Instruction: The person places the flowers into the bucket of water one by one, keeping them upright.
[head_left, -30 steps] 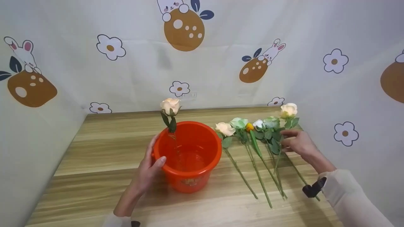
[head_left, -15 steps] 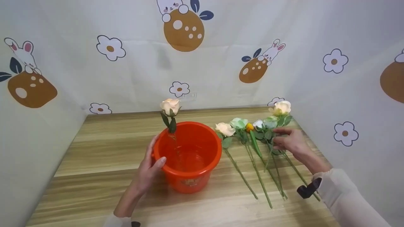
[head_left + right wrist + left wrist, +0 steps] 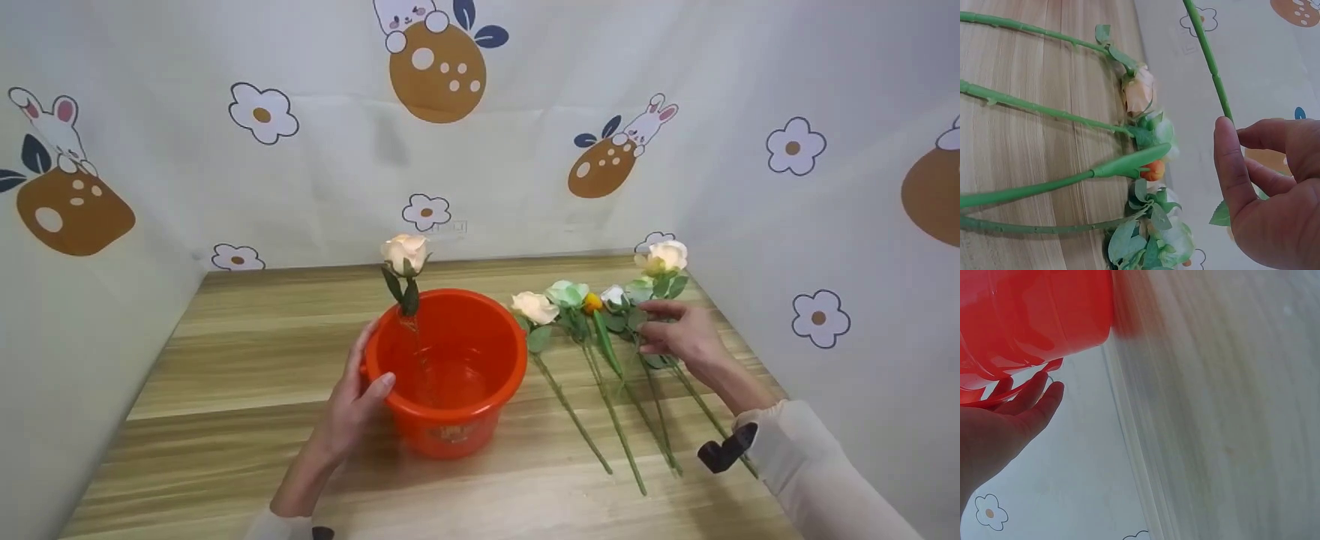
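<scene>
Head view: right hand [image 3: 686,335] pinches rose [image 3: 667,256], shifted left; left hand [image 3: 352,401] grips bucket [image 3: 444,445]. Right wrist: I see stem [image 3: 1211,68] cut off.

So the left hand [image 3: 352,405] is in a grip, left thumb [image 3: 373,392] spread away from the fingers [image 3: 1041,408], and the left forearm [image 3: 304,476] slants up from the bottom of the head view. The right hand [image 3: 694,341] is pinching, thumb against a fingertip (the right wrist view shows it best), palm partly visible. The right forearm [image 3: 814,457] reaches in from the lower right. Hands are well apart.
</scene>
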A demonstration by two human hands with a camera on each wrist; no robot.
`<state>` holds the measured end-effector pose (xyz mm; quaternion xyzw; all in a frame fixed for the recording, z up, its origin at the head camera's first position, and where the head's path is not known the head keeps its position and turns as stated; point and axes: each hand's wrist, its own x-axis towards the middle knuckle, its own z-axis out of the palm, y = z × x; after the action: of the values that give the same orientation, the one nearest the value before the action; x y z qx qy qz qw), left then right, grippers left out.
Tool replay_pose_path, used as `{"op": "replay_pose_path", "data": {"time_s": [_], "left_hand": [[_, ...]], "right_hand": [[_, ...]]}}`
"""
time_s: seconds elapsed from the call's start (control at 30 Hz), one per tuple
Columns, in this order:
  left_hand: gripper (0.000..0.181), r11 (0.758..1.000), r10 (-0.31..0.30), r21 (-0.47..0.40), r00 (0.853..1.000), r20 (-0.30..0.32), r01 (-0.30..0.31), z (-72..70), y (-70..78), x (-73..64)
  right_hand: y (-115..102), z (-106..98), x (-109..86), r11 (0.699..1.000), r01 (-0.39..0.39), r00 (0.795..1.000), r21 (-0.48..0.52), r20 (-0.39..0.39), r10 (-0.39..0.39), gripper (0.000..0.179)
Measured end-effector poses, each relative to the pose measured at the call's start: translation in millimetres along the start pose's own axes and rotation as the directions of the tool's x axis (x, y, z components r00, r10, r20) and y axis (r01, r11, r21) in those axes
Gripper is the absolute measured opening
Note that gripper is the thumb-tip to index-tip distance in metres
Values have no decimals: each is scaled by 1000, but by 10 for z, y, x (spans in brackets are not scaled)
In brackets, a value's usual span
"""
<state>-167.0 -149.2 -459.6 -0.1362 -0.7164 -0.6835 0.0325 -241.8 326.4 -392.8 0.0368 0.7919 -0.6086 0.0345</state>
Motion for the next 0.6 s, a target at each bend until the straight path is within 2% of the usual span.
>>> {"op": "replay_pose_path", "data": {"time_s": [0.3,0.6], "left_hand": [[76,1000,3,4,1000,-1,-3,0,-2,-7],[77,1000,-16,9,1000,-3,16,-2,10,-3]], "right_hand": [[-63,103,-22,1000,2,1000,12,12,-2,61],[-147,207,-46,998,-8,1000,69,16,7,62]]}}
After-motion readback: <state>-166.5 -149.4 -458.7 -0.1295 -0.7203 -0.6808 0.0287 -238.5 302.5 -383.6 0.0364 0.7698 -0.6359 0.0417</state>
